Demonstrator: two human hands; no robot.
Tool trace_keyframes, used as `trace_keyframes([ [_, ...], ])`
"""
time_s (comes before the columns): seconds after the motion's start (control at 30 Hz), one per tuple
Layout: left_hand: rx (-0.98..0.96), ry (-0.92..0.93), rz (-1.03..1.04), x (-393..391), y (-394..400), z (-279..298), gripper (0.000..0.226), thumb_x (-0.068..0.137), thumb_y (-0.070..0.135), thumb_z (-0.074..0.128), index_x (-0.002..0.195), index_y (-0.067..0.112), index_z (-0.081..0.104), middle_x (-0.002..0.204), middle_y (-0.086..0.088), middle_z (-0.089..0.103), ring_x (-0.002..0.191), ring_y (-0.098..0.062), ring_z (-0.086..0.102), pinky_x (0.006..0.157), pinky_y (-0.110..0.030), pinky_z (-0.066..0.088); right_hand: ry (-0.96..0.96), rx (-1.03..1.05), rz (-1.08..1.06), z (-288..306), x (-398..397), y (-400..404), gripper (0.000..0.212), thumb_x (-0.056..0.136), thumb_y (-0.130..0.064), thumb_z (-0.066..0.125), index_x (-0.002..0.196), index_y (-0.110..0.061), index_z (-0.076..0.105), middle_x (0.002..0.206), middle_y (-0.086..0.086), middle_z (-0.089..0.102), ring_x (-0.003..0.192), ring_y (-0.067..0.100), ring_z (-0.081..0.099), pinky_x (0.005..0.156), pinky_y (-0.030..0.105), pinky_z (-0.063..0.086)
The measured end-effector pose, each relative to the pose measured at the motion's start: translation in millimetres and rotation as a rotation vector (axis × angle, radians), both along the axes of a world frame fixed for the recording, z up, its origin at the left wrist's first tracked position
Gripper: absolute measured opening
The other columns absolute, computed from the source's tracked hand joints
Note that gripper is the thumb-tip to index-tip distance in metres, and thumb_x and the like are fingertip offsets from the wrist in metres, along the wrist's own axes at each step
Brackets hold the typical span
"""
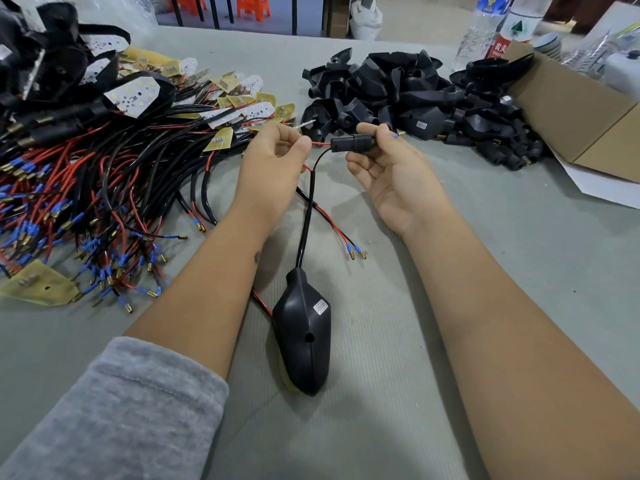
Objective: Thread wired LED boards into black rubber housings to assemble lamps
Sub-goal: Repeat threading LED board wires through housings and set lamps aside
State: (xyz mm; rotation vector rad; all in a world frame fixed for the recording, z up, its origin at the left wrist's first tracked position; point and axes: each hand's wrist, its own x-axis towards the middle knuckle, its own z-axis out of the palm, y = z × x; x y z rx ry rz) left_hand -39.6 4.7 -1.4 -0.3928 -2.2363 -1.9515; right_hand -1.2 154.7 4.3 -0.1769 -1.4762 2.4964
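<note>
A black rubber housing (302, 332) lies on the grey table between my forearms, a black cable (307, 220) running up from its neck. My right hand (388, 168) grips a small black ribbed sleeve (349, 142), with a blue-and-brass wire tip (398, 134) sticking out past my fingers. My left hand (273, 161) pinches the red wire (320, 144) just left of the sleeve. A second red-and-black wire pair (337, 230) lies on the table under the cable.
A heap of wired LED boards (114, 161) with red and black leads fills the left side. A pile of empty black housings (415, 102) sits at the back right beside an open cardboard box (581, 112). Plastic bottles (491, 29) stand behind.
</note>
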Motion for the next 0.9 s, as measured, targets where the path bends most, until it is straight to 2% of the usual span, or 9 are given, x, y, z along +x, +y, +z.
trace_keyframes([
  [0.07, -0.022, 0.037, -0.004, -0.1, -1.1, -0.9, 0.017, 0.093, 0.016, 0.061, 0.079, 0.023, 0.056, 0.076, 0.008, 0.058, 0.073, -0.007, 0.054, 0.073, -0.019, 0.047, 0.005, 0.008, 0.009, -0.4, 0.1, 0.0, 0.028, 0.105, -0.019, 0.041, 0.095, -0.007, 0.065, 0.082, 0.006, 0.069, 0.068, 0.014, 0.064, 0.070, 0.023, 0.056],
  [0.17, -0.030, 0.057, -0.022, 2.7, -0.8, -0.8, 0.020, 0.090, 0.014, 0.066, 0.073, 0.025, 0.061, 0.063, 0.016, 0.057, 0.060, 0.006, 0.050, 0.064, -0.010, 0.041, 0.015, 0.046, 0.030, -1.1, 0.7, -0.6, 0.028, 0.105, -0.018, 0.041, 0.096, -0.007, 0.065, 0.087, 0.009, 0.067, 0.066, 0.013, 0.063, 0.072, 0.022, 0.056],
  [0.27, -0.021, 0.056, -0.032, 4.4, -2.5, 0.8, 0.023, 0.088, 0.013, 0.069, 0.069, 0.026, 0.065, 0.058, 0.019, 0.060, 0.059, 0.007, 0.052, 0.063, -0.008, 0.041, 0.016, 0.052, 0.036, -1.0, 1.2, 0.7, 0.028, 0.105, -0.018, 0.041, 0.097, -0.007, 0.065, 0.087, 0.009, 0.067, 0.066, 0.013, 0.063, 0.072, 0.022, 0.056],
  [0.47, -0.048, 0.037, -0.085, 6.5, -3.0, 2.7, 0.020, 0.088, 0.012, 0.069, 0.072, 0.024, 0.067, 0.069, 0.007, 0.061, 0.068, -0.006, 0.052, 0.066, -0.012, 0.043, 0.004, 0.098, 0.054, 0.3, 2.7, -0.2, 0.029, 0.104, -0.018, 0.042, 0.095, -0.006, 0.066, 0.082, 0.007, 0.066, 0.063, 0.012, 0.063, 0.069, 0.023, 0.057],
  [0.67, -0.053, 0.012, -0.060, 6.7, -2.3, 4.3, 0.018, 0.090, 0.017, 0.065, 0.075, 0.026, 0.068, 0.071, 0.009, 0.062, 0.063, 0.004, 0.052, 0.065, -0.008, 0.043, -0.001, 0.067, 0.053, 1.3, 3.2, 0.2, 0.029, 0.105, -0.018, 0.041, 0.096, -0.006, 0.066, 0.081, 0.007, 0.068, 0.063, 0.012, 0.064, 0.069, 0.023, 0.057],
  [0.83, 0.023, -0.066, -0.007, 3.6, -2.7, 3.6, 0.012, 0.089, 0.014, 0.064, 0.080, 0.022, 0.064, 0.083, 0.001, 0.069, 0.075, -0.005, 0.060, 0.080, -0.022, 0.051, -0.023, 0.041, 0.007, 0.4, 1.3, -0.9, 0.029, 0.105, -0.020, 0.042, 0.096, -0.006, 0.066, 0.084, 0.009, 0.069, 0.064, 0.013, 0.065, 0.069, 0.023, 0.057],
  [0.9, 0.002, -0.036, -0.009, 3.5, -3.4, 3.1, 0.012, 0.090, 0.015, 0.066, 0.081, 0.023, 0.066, 0.080, 0.004, 0.068, 0.071, 0.000, 0.059, 0.075, -0.016, 0.050, -0.019, 0.053, 0.001, 0.0, 1.3, -1.4, 0.028, 0.104, -0.018, 0.043, 0.095, -0.006, 0.066, 0.082, 0.008, 0.069, 0.064, 0.013, 0.065, 0.070, 0.024, 0.058],
])
